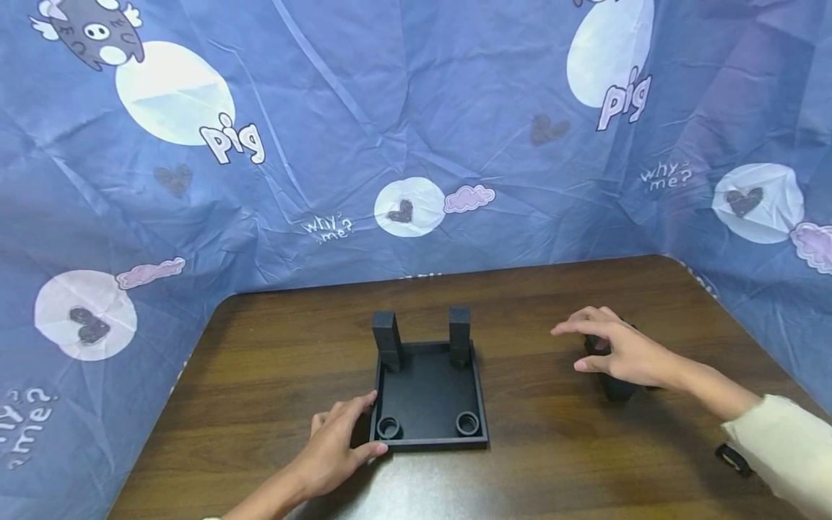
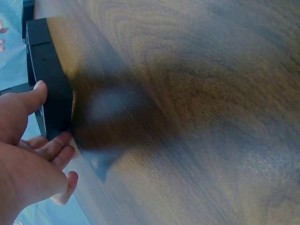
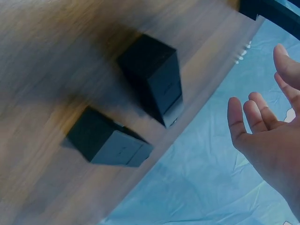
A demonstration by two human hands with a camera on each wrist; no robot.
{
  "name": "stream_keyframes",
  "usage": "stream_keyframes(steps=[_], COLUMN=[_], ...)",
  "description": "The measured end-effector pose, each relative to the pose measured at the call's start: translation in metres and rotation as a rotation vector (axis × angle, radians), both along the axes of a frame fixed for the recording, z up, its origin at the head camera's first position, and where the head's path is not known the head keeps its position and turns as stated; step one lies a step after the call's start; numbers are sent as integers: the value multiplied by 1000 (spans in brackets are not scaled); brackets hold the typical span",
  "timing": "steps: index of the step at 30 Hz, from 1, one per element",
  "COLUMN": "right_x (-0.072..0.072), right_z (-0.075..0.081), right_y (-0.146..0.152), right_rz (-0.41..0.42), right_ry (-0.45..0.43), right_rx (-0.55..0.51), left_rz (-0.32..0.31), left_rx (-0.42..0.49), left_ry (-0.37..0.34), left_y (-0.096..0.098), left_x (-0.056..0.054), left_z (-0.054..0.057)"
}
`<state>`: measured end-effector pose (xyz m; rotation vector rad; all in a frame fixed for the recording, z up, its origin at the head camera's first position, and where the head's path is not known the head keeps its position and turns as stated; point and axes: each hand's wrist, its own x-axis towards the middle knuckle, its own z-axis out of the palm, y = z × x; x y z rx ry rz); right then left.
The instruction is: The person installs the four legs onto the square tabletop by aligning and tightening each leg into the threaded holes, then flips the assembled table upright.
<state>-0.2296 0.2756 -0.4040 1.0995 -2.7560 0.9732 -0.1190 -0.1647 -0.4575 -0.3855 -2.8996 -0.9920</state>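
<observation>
A square black tray [image 1: 429, 401] lies on the table with a low rim. Two black posts [image 1: 388, 339] rise at its back corners, and two round black sockets [image 1: 467, 424] sit at the front ones. My left hand [image 1: 334, 448] grips the tray's front left corner, thumb on the front wall and fingers along the left side. To the right, my right hand [image 1: 620, 350] hovers with bent, spread fingers, holding nothing. It partly hides black blocks [image 1: 617, 388] in the head view. The right wrist view shows one block [image 3: 152, 77] beside another block [image 3: 110, 140], apart from the hand.
The wooden table [image 1: 279, 347] has rounded back corners. A blue printed cloth [image 1: 403, 130] hangs behind and around it. A small black loop-like item [image 1: 734, 460] lies by the right sleeve [image 1: 780, 448].
</observation>
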Motion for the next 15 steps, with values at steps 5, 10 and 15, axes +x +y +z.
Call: stream_keyframes(steps=[5,10,15], right_x=[2,3,3], right_z=[0,-3,-6], right_y=[7,11,19], right_rz=[-16,-12,-3], right_ry=[12,41,106], right_rx=[5,-3,-6], left_rz=[1,0,-4], left_rx=[-4,-8,-6], left_ry=[1,-10,-15], left_y=[-1,-1,-1], left_x=[-2,-4,-5], left_z=[-1,-2,-2])
